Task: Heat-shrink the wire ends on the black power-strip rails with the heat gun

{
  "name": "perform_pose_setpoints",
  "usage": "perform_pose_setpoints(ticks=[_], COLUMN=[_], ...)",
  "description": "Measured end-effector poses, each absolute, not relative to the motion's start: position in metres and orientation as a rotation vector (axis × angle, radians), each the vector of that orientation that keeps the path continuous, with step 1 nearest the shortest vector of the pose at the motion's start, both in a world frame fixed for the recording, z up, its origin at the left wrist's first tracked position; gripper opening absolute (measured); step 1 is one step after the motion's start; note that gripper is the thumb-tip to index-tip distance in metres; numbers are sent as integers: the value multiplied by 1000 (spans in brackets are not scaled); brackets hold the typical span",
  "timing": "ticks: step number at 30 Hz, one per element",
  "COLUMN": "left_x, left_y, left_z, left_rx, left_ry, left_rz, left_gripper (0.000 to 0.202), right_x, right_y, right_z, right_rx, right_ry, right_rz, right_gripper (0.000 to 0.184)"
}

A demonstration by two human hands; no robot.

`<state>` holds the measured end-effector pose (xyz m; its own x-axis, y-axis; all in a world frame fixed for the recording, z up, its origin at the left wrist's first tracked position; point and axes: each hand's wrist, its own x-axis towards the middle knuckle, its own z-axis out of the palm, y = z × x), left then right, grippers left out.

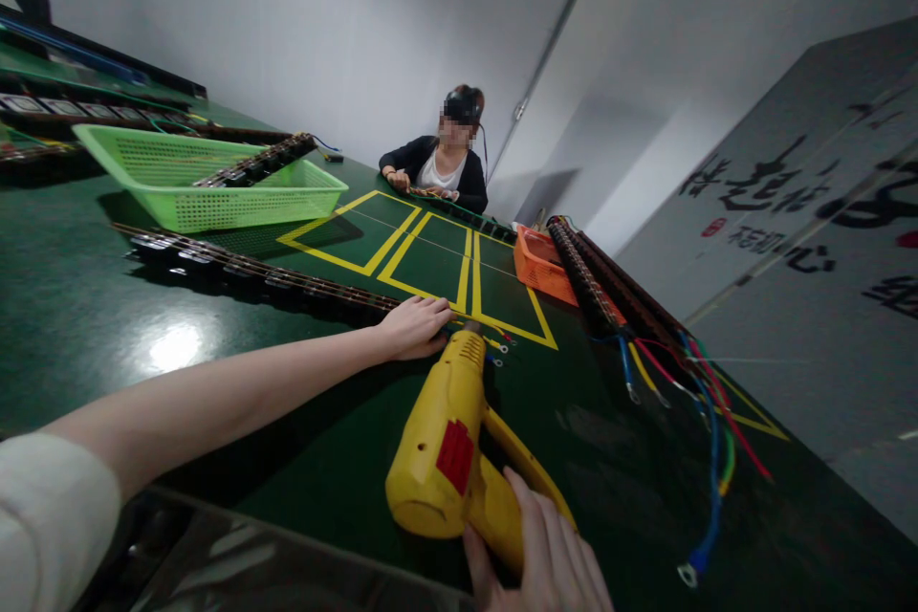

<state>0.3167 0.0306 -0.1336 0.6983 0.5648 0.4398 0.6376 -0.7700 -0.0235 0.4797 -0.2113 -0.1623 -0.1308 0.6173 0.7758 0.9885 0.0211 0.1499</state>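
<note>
My right hand point(549, 550) grips the handle of a yellow heat gun point(446, 445) with a red switch, its nozzle pointing away from me towards short wire ends point(496, 344) on the green table. My left hand point(416, 325) reaches across the table. Its fingers press down on the near end of a long dark strip of components point(251, 273) where those wires come out, just left of the nozzle tip. What the fingers pinch is too small to make out.
A green plastic basket point(207, 177) holds another strip at the back left. An orange bin point(549, 263) and a bundle of long strips with coloured wires point(674, 373) lie to the right. Yellow tape boxes point(430, 263) mark the table. Another person point(441, 163) sits at the far end.
</note>
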Motion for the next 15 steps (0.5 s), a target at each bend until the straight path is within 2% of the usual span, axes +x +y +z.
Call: perform_pose_setpoints(ticks=[15], left_x=[314], left_y=[32], left_z=[-132], left_rx=[-2771], left_ry=[-926], left_rz=[-612], left_gripper=[33], right_x=[474], right_y=[-209], right_z=[-163], right_rx=[-1605], right_ry=[-1820], right_rz=[-897], right_gripper=[55])
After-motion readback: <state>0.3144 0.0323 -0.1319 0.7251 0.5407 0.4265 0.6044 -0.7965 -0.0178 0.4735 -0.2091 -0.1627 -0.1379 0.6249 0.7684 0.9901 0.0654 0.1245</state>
